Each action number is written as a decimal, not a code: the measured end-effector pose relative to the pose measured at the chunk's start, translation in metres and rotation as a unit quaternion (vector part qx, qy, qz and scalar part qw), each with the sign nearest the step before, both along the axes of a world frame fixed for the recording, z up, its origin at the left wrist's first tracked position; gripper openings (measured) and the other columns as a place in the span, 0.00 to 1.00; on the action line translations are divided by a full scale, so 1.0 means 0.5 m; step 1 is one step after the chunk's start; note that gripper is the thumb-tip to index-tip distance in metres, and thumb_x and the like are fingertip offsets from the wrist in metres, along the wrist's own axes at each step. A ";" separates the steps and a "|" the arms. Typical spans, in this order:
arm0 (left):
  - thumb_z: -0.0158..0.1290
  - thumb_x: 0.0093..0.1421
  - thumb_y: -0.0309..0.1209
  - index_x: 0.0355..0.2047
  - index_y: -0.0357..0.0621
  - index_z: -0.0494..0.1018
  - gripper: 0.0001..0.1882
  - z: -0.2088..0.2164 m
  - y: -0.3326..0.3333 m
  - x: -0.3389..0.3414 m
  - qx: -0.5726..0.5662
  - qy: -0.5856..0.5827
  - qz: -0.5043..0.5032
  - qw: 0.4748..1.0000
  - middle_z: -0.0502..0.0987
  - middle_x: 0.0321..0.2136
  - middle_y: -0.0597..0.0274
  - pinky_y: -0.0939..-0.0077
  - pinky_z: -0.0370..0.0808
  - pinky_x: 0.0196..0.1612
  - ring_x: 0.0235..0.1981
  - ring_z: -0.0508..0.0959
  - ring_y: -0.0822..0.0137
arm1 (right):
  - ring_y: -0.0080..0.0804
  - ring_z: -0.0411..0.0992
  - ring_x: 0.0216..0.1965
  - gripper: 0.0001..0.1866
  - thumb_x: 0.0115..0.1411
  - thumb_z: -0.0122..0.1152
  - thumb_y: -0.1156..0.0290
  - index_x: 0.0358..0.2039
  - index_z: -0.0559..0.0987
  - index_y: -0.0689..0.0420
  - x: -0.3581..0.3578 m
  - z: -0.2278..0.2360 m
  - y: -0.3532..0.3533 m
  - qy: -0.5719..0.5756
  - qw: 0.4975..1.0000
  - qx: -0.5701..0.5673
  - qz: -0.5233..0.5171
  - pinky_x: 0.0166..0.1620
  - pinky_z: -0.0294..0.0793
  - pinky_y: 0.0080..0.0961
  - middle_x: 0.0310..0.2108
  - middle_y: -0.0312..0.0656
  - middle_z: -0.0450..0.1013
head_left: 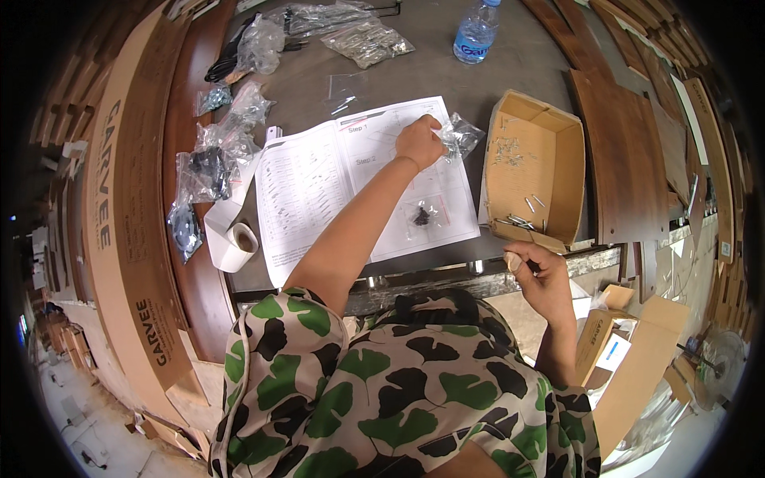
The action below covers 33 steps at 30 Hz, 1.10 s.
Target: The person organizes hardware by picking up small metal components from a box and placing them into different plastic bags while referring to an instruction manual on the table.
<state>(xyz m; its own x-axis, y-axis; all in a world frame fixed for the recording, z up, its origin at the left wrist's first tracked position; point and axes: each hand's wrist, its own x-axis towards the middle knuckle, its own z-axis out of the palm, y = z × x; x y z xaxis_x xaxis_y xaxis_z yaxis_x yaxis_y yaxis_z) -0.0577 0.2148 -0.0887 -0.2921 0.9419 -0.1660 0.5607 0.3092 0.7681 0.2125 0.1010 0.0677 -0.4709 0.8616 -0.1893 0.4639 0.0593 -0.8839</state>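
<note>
My left hand (420, 142) reaches over the open instruction sheet (307, 187), its fingers closed on the edge of a clear plastic bag (460, 137) with small shiny contents I cannot make out. My right hand (543, 280) is held at the table's front edge, just below an open cardboard box (496, 179). Its fingers are curled, and a pale tan patch shows at the thumb; whether anything is pinched there is hidden. Loose screws (508, 150) and several longer metal pins (529, 205) lie inside the box. A small clear bag of black parts (422, 215) rests on the sheet.
Bagged hardware (209, 171) lines the table's left side, beside a white paper roll (241, 237). More bags (368, 44) and a water bottle (476, 33) are at the back. Brown boards (617, 155) stand right; a long carton (131, 215) is left, an open carton (637, 358) lower right.
</note>
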 end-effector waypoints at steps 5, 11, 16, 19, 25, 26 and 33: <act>0.65 0.42 0.31 0.35 0.40 0.79 0.18 0.012 -0.001 -0.007 -0.025 -0.043 -0.039 0.998 0.81 0.27 0.61 0.76 0.74 0.39 0.30 0.79 0.67 | 0.14 0.64 0.27 0.09 0.60 0.60 0.73 0.39 0.78 0.64 0.003 0.001 -0.001 0.008 1.000 -0.019 -0.001 0.31 0.65 0.14 0.24 0.30 0.71; 0.62 0.50 0.32 0.34 0.38 0.78 0.13 0.020 -0.037 -0.037 0.004 -0.204 -0.038 0.978 0.79 0.28 0.63 0.78 0.73 0.35 0.31 0.76 0.72 | 0.17 0.67 0.26 0.08 0.59 0.60 0.75 0.38 0.78 0.64 -0.012 0.015 0.017 -0.003 0.999 0.025 0.028 0.30 0.67 0.16 0.26 0.37 0.74; 0.59 0.56 0.31 0.35 0.38 0.74 0.10 0.077 -0.088 -0.053 0.022 -0.393 -0.050 0.918 0.77 0.34 0.61 0.75 0.76 0.37 0.35 0.77 0.70 | 0.16 0.66 0.28 0.10 0.58 0.60 0.75 0.40 0.78 0.63 -0.060 0.030 0.076 0.027 0.998 0.065 -0.002 0.33 0.67 0.15 0.29 0.33 0.73; 0.56 0.58 0.26 0.35 0.38 0.70 0.08 0.138 -0.124 -0.041 0.013 -0.529 -0.044 0.848 0.77 0.31 0.56 0.74 0.81 0.36 0.34 0.80 0.65 | 0.17 0.65 0.30 0.12 0.58 0.60 0.73 0.44 0.77 0.61 -0.098 0.015 0.131 0.077 0.993 0.088 -0.036 0.36 0.67 0.15 0.33 0.33 0.73; 0.58 0.57 0.24 0.41 0.39 0.69 0.12 0.225 -0.180 -0.010 0.071 -0.509 -0.065 0.856 0.79 0.33 0.55 0.75 0.80 0.33 0.34 0.81 0.64 | 0.16 0.64 0.29 0.16 0.58 0.62 0.70 0.46 0.76 0.61 -0.157 0.035 0.179 0.147 0.985 0.071 -0.056 0.35 0.67 0.15 0.35 0.35 0.73; 0.58 0.56 0.24 0.42 0.39 0.69 0.14 0.241 -0.186 -0.006 0.077 -0.509 -0.066 0.855 0.79 0.34 0.54 0.75 0.80 0.33 0.34 0.81 0.64 | 0.16 0.64 0.28 0.15 0.59 0.61 0.70 0.45 0.77 0.62 -0.154 0.038 0.182 0.145 0.988 0.036 -0.041 0.34 0.66 0.15 0.33 0.35 0.73; 0.58 0.54 0.19 0.55 0.39 0.65 0.28 0.282 -0.205 0.026 0.142 -0.515 -0.076 0.842 0.78 0.40 0.53 0.78 0.77 0.39 0.39 0.79 0.67 | 0.17 0.65 0.24 0.10 0.61 0.58 0.73 0.41 0.78 0.64 -0.119 0.043 0.188 0.226 0.972 -0.035 -0.047 0.30 0.65 0.14 0.24 0.34 0.73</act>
<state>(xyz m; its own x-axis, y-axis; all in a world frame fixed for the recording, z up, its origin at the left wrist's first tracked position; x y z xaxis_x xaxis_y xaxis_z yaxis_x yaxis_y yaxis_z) -0.0446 0.1125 0.0524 -0.0028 0.9998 -0.0188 -0.4307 0.0158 0.9023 0.1531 0.1951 0.0893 -0.4386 0.8977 -0.0413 0.0277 -0.0324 -0.9991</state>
